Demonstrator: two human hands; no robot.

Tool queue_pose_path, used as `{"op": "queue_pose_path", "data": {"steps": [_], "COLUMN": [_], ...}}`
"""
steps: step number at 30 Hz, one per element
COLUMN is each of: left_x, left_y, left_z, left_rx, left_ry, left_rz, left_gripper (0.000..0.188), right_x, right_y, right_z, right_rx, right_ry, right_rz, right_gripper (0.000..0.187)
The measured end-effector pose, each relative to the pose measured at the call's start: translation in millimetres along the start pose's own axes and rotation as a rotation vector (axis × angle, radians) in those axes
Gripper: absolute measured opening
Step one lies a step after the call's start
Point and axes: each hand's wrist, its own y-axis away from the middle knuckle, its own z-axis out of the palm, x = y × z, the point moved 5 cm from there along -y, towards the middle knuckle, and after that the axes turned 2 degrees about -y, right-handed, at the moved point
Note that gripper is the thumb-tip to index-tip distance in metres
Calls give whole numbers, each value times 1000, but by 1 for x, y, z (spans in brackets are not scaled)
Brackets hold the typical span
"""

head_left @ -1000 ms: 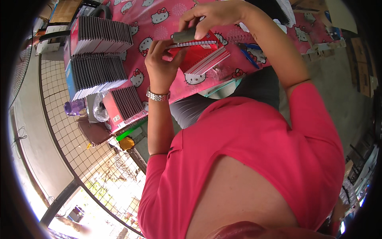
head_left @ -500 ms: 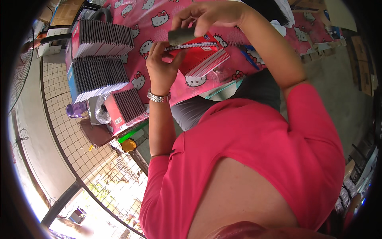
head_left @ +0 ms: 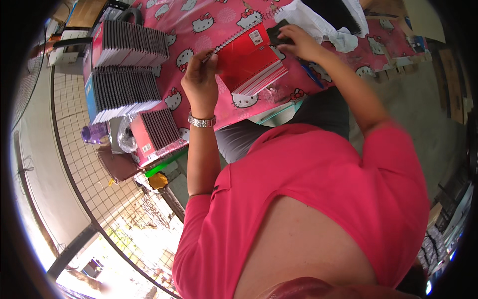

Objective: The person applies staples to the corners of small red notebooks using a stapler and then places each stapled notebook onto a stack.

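Note:
A red notebook (head_left: 241, 55) lies tilted in front of me, a wire coil along its far edge and a white label near its right end. Fingers of my left hand (head_left: 200, 82) pinch the coil's left end at the notebook's corner. Under it, a pile of red notebooks (head_left: 261, 82) shows its pale page edges. To the right of the coil, my right hand (head_left: 302, 45) is closed on a small dark flat piece (head_left: 275, 33); its exact kind does not show.
At the left stand rows of coil-bound notebooks (head_left: 127, 92), with a smaller pink-covered row (head_left: 157, 132) nearer. White wrapping (head_left: 303, 20) and a black sheaf (head_left: 338, 15) lie at the far right. A blue pen (head_left: 312, 74) rests on the pink patterned tablecloth (head_left: 219, 30).
My right hand has moved right and down with the dark piece, off the coil. The notebook's red face, earlier seen nearly edge-on, now shows broadly. My left hand stays at its left end.

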Motion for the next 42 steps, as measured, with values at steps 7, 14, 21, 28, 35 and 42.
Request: {"op": "queue_pose_path", "data": {"steps": [7,14,21,28,35,42], "left_x": [-4,-9,-10,-6,-27,-10], "left_y": [8,2,0,1,4,10], "left_z": [5,3,5,10,7,3], "left_rx": [128,37,122,144,83,136], "left_ry": [-203,-310,-211,-105,56,-213], "left_rz": [90,87,101,139,34,181], "left_gripper": [17,17,14,14,11,12], "right_x": [-50,-71,-176,-198,-211,-221], "right_y": [119,109,53,25,16,16], "right_z": [-2,-45,-55,-39,-43,-47], "right_rx": [183,389,317,374,406,362], "right_ry": [437,-116,-301,-234,-37,117], "right_rz": [142,160,-161,-228,-272,-265], "right_gripper": [57,46,50,48,50,35]}}
